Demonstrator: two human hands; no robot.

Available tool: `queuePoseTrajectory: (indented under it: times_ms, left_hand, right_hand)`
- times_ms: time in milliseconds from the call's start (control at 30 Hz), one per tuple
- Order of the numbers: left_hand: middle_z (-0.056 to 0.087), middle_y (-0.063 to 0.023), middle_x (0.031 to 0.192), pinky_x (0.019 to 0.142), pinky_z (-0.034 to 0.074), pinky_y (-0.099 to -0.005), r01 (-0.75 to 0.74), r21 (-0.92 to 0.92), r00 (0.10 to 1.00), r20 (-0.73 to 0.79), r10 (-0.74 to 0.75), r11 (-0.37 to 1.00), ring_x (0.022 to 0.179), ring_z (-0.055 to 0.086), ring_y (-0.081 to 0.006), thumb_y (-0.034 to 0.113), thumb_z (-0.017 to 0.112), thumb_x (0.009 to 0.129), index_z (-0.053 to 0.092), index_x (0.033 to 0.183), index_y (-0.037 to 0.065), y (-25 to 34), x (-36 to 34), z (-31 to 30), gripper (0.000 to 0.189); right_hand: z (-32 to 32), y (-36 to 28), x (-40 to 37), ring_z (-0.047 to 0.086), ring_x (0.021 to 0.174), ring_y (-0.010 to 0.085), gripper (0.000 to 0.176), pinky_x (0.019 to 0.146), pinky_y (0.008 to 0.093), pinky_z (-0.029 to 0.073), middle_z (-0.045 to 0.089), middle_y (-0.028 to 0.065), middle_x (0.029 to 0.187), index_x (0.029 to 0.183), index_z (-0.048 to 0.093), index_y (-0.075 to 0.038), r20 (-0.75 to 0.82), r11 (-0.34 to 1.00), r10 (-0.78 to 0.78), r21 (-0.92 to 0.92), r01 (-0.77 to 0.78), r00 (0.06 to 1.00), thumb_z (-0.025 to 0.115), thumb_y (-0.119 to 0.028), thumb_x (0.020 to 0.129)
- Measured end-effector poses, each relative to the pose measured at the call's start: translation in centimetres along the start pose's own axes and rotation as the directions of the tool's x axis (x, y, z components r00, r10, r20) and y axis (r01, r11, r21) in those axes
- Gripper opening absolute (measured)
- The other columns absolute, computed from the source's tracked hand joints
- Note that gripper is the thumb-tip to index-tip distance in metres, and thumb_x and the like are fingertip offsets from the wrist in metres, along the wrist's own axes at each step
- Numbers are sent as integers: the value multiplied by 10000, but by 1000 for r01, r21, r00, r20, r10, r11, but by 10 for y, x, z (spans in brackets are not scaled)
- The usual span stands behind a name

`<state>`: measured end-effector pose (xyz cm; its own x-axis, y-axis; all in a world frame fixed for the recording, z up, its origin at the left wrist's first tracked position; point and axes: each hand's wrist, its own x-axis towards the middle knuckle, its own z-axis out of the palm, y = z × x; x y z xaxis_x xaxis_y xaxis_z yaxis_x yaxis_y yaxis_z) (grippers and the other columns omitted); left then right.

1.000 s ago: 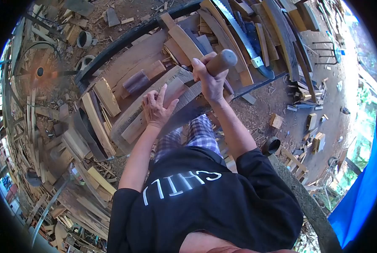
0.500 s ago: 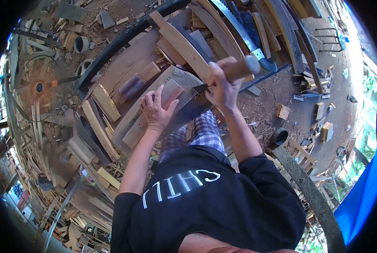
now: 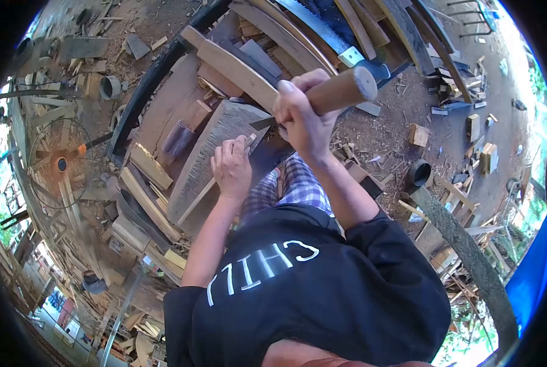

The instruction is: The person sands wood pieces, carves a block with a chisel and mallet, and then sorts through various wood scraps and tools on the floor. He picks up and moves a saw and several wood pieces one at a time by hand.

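Observation:
My right hand is wrapped round the thick, round wooden handle of a tool. A short length of dark blade shows on the left of that hand, so it looks like a knife; the rest of the blade cannot be made out. Closed round a thin strip of wood is my left hand. The strip stands on edge, its upper end showing past my fingers. Under it lies a thick, grey, worn wooden block, and the blade is close to the block's upper right end.
Behind the block, a curved board and a handsaw lie among stacked planks. A dark piece of wood sits left of the block. A fan stands at far left. Offcuts and a short pipe lie on the ground at right.
My left hand has gone from fingers spread on the flat piece of wood to a closed grip, with the wood turned on edge. My right hand and the knife have shifted left.

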<state>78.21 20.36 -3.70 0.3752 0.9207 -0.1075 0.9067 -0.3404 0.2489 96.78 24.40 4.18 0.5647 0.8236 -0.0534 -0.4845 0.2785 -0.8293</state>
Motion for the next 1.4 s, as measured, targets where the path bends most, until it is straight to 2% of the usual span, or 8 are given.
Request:
queuePoseTrajectory:
  times_ms: [167, 233, 300, 567, 600, 1000, 1100, 1400]
  left_hand:
    - [577, -41, 1021, 789, 444, -425, 9, 49, 1000, -22, -8, 999, 930, 554, -268, 162, 628, 849, 573, 1136, 156, 3, -1, 4, 292]
    - [574, -34, 1020, 781, 439, -426, 10, 44, 999, -51, -8, 999, 929, 550, -265, 151, 631, 834, 574, 1128, 165, 3, 0, 5, 300]
    - [575, -35, 1022, 775, 440, -427, 10, 68, 999, -41, -7, 998, 924, 550, -266, 152, 615, 845, 572, 1129, 163, 3, -1, 5, 287]
    - [576, -35, 1024, 768, 442, -426, 18, 78, 998, -63, -13, 997, 917, 553, -266, 165, 600, 858, 574, 1126, 162, 4, 1, 6, 269]
    - [576, -35, 1025, 766, 442, -426, 18, 75, 998, -55, -14, 997, 915, 554, -266, 163, 604, 856, 574, 1126, 163, 3, -1, 5, 272]
    - [576, -22, 1021, 767, 442, -414, 37, 77, 998, -48, -33, 996, 924, 557, -257, 149, 637, 828, 569, 1142, 185, 3, -1, 5, 323]
    - [576, -17, 1013, 766, 443, -404, 36, 98, 998, -62, -30, 995, 916, 557, -252, 145, 647, 820, 569, 1141, 191, 3, -2, 9, 333]
    - [574, -10, 1016, 764, 447, -404, 17, 97, 996, -90, -8, 995, 918, 558, -242, 160, 656, 819, 567, 1133, 193, 2, -3, 9, 329]
  right_hand:
    - [-1, 32, -10, 492, 489, 81, 174, 468, 229, 403, 516, -6, 618, 787, 516, -60, 193, 907, -178, -349, 237, 965, 684, -72, 832]
    - [0, 36, -7, 484, 463, 71, 180, 438, 214, 385, 521, -13, 614, 754, 533, -58, 195, 914, -203, -313, 257, 960, 704, -78, 810]
    - [-1, 30, -6, 499, 474, 62, 173, 432, 213, 389, 531, -9, 615, 767, 528, -62, 119, 969, 8, -248, 22, 993, 694, -68, 817]
    - [1, 44, -8, 510, 474, 59, 162, 428, 212, 400, 540, -8, 605, 764, 533, -55, 192, 906, -210, -331, 265, 959, 683, -50, 826]
    - [4, 37, -9, 509, 475, 57, 152, 427, 211, 399, 530, -11, 594, 765, 538, -51, 135, 944, -47, -317, 88, 990, 678, -43, 824]
    - [7, 17, 15, 511, 458, 69, 144, 416, 216, 402, 536, 4, 580, 785, 527, -39, -2, 994, 19, -106, -19, 1000, 665, -57, 821]
    - [0, 52, 4, 505, 440, 73, 154, 405, 216, 394, 531, 7, 564, 762, 518, -41, 25, 931, -74, -357, 78, 997, 661, -49, 818]
    - [-5, 57, 10, 502, 433, 66, 145, 398, 211, 397, 536, -3, 562, 764, 527, -46, -14, 964, -33, -265, 28, 999, 662, -37, 814]
